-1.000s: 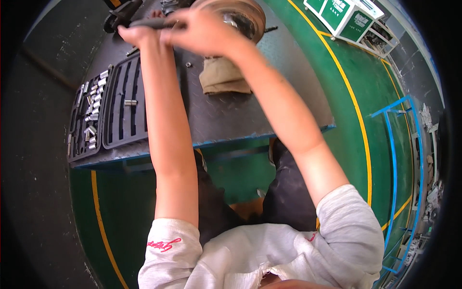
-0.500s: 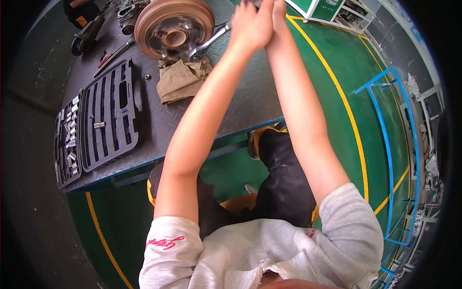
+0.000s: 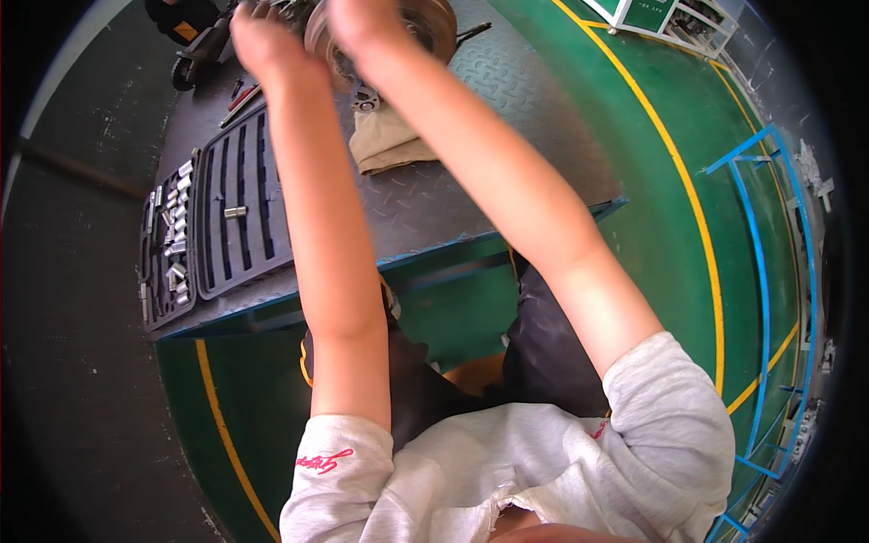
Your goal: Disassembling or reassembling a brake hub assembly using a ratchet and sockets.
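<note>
My worktop (image 3: pixel 516 118) has a blue-trimmed near edge; past its right corner, green floor (image 3: pixel 625 271) spreads to a yellow line (image 3: pixel 685 190) and a blue frame (image 3: pixel 761 235). Both bare forearms stretch over it, leaving its ridged metal tread in view on the right. The left grip (image 3: pixel 273 47) and right grip (image 3: pixel 369 34) are near each other at the upper border, blurred and cut off; I cannot tell how far open either is, or what it has hold of. The drum (image 3: pixel 436 25), round and rust-brown, sits on the far part, partly hidden behind the right grip and forearm. Just nearer me lies a tan cloth (image 3: pixel 391 145), folded and creased. Leftward, a black slotted case (image 3: pixel 215 237) lies open, shiny cylindrical sockets (image 3: pixel 178 237) filling its outer half.
</note>
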The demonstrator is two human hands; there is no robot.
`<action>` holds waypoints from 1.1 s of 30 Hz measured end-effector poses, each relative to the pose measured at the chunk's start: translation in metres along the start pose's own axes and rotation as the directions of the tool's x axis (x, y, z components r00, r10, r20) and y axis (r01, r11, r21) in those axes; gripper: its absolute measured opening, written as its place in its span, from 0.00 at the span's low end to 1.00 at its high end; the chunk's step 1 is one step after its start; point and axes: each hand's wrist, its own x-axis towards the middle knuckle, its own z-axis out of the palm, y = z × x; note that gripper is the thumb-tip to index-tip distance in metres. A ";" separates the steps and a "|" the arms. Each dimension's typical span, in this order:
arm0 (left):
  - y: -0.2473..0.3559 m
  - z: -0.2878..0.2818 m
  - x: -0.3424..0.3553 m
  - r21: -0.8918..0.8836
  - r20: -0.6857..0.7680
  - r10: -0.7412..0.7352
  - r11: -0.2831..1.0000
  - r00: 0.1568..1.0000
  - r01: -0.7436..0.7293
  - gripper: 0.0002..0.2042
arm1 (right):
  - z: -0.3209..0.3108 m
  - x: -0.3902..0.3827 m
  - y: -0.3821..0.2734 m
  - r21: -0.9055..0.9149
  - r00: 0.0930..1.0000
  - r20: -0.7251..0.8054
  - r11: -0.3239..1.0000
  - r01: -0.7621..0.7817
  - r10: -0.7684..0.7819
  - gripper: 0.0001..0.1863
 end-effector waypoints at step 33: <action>-0.049 0.131 -0.086 0.360 0.507 -0.277 0.928 0.816 0.091 0.28 | -0.197 0.099 0.074 0.524 0.451 0.121 0.329 -0.785 0.884 0.30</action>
